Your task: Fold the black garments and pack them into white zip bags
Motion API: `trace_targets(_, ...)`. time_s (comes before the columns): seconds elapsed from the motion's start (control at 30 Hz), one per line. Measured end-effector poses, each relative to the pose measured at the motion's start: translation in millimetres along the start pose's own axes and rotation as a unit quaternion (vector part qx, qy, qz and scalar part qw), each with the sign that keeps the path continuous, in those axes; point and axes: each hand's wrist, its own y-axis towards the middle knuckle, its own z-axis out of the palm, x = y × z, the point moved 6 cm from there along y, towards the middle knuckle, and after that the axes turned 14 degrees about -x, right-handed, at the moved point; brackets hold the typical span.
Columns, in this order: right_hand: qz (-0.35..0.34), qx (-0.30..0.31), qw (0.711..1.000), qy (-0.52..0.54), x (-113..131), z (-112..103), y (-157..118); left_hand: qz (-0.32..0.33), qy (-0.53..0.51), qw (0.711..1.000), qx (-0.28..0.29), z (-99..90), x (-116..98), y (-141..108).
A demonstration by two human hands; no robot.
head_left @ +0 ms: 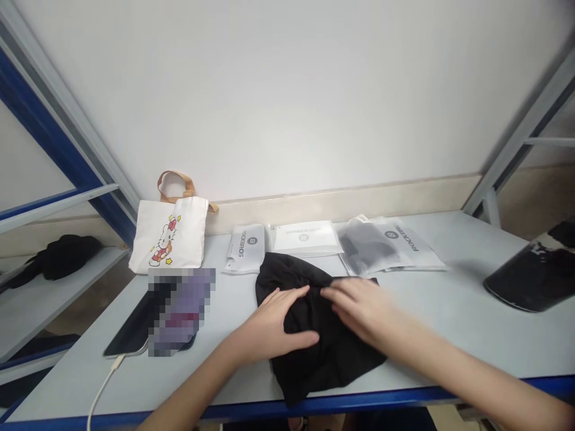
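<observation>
A crumpled black cloth [309, 365] lies on the pale table [233, 383], with its lower corner at the front edge. On its left side rests my left hand [274, 329], thumb and fingers apart over the fabric. My right hand [359, 308] touches the upper right part of the cloth, fingers close together and slightly blurred; whether fabric is pinched in them cannot be made out. Just behind the cloth lie a grey packet [247, 248], a white packet [308, 237] and overlapping frosted packets [390, 245].
At the back left stands a white tote bag [171, 236]. Nearer are a dark tablet [130, 326] with a white cable [105, 383] and a pixelated purple item [186, 314]. A black glossy object [530, 278] sits at the right. Metal frame posts flank the table.
</observation>
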Motion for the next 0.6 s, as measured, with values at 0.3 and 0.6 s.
trace_targets(0.3,0.004,0.005,0.982,-0.19,-67.1,7.1,6.7,0.085,0.084,0.992,0.029,28.3,-16.5,2.3)
trace_targets(0.6,0.078,0.044,0.994,0.07,-11.6,13.9,-6.8,0.079,0.047,0.988,-0.122,18.8,-14.2,1.3)
